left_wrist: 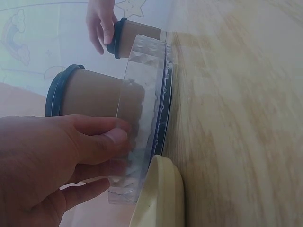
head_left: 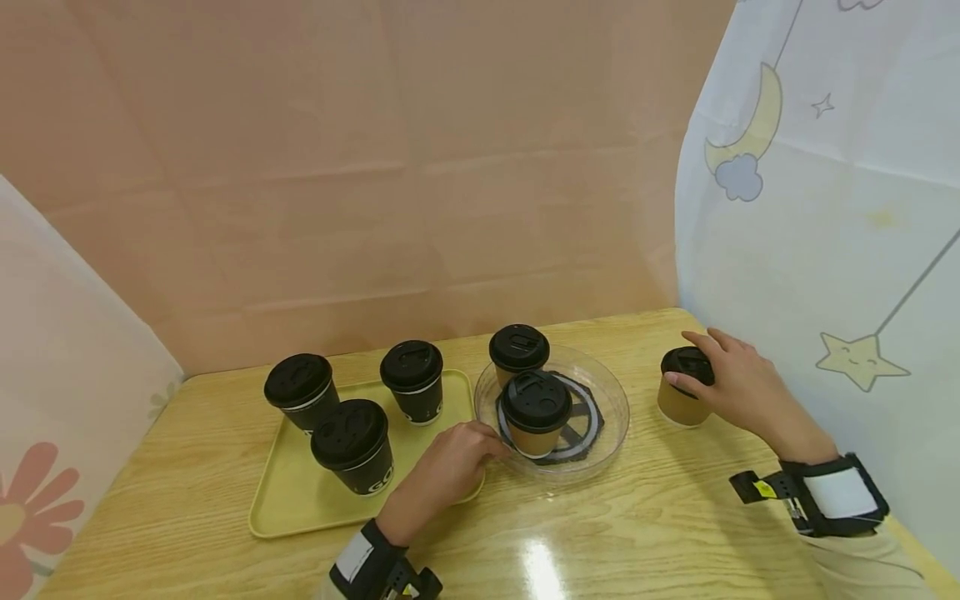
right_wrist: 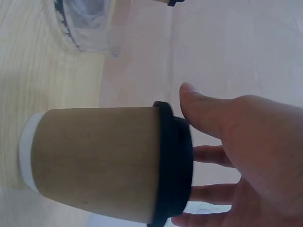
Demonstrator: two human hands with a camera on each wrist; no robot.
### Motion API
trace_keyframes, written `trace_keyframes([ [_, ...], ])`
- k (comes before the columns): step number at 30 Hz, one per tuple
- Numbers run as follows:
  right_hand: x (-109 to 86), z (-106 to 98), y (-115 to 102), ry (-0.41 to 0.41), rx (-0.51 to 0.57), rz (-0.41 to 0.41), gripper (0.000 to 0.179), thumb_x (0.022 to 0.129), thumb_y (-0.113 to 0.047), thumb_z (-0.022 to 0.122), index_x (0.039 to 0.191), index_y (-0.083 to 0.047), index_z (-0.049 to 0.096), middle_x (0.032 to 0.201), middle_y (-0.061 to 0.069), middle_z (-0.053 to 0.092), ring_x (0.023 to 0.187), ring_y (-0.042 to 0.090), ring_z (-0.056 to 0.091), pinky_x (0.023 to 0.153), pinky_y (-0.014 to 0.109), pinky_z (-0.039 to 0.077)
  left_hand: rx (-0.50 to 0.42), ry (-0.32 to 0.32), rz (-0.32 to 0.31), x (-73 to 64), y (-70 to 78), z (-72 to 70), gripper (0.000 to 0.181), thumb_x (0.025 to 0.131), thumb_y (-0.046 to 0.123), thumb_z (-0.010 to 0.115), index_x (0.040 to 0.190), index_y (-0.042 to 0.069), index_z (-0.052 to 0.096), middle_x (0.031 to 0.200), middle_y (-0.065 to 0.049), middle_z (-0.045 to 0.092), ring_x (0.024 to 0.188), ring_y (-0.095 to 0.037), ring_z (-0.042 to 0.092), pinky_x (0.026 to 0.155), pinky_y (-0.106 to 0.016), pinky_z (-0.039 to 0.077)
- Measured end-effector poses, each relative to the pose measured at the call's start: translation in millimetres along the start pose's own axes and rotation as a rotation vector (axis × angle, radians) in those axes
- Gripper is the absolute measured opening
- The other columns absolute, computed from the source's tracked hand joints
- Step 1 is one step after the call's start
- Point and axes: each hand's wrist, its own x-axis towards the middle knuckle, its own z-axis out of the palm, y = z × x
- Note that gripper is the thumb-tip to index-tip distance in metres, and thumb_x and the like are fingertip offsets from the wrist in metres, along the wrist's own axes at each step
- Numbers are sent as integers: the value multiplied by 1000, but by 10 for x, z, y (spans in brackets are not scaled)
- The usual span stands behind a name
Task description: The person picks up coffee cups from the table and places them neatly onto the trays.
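Observation:
On the right, a brown paper cup (head_left: 681, 406) with a black lid stands upright on the table. My right hand (head_left: 738, 379) is spread about its lid (right_wrist: 175, 165); in the right wrist view the thumb (right_wrist: 199, 106) is apart from the lid, and other fingers lie behind it. My left hand (head_left: 450, 462) pinches the near-left rim of a clear round plastic dish (head_left: 611, 442), thumb and fingers at its wall (left_wrist: 137, 90). Inside the dish stand two lidded brown cups, one nearer (head_left: 536, 417) and one farther (head_left: 517, 350), over a dark and white pattern.
Left of the dish lies a yellow tray (head_left: 300, 504), its edge close against the dish. Black cups with black lids stand there: one at the back left (head_left: 300, 390), one in front (head_left: 354, 446), one at right (head_left: 412, 379). Cloth sheets (head_left: 375, 208) surround the wooden table (head_left: 615, 533).

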Motion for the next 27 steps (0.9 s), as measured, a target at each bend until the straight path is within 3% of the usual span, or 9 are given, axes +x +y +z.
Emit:
trace_keyframes([
  [7, -6, 30, 44, -119, 71, 34, 75, 94, -44, 61, 140, 13, 40, 136, 41, 44, 120, 61, 43, 94, 69, 40, 7, -10, -2, 7, 9, 0, 36, 87, -7, 61, 94, 23, 80, 96, 9, 74, 92, -10, 69, 70, -22, 56],
  [15, 6, 46, 47, -131, 72, 50, 75, 94, -45, 61, 138, 12, 42, 133, 43, 44, 117, 62, 44, 91, 70, 41, 55, 3, 29, -11, 41, -37, 28, 85, -2, 68, 96, 22, 79, 97, 9, 73, 94, -10, 69, 74, -23, 57],
  [21, 4, 50, 54, -135, 75, 54, 77, 94, -46, 61, 139, 13, 42, 134, 43, 43, 117, 62, 43, 92, 70, 41, 69, 56, 131, -13, 241, -127, 12, 87, 7, 71, 91, 16, 77, 91, 7, 72, 87, -9, 68, 74, -20, 55],
  [27, 11, 52, 48, -132, 66, 51, 76, 93, -45, 62, 138, 13, 42, 134, 43, 43, 117, 62, 44, 91, 70, 42, 118, 20, 204, 57, 466, -94, 6, 91, 15, 69, 91, 17, 74, 87, 7, 69, 83, -7, 66, 72, -18, 53],
])
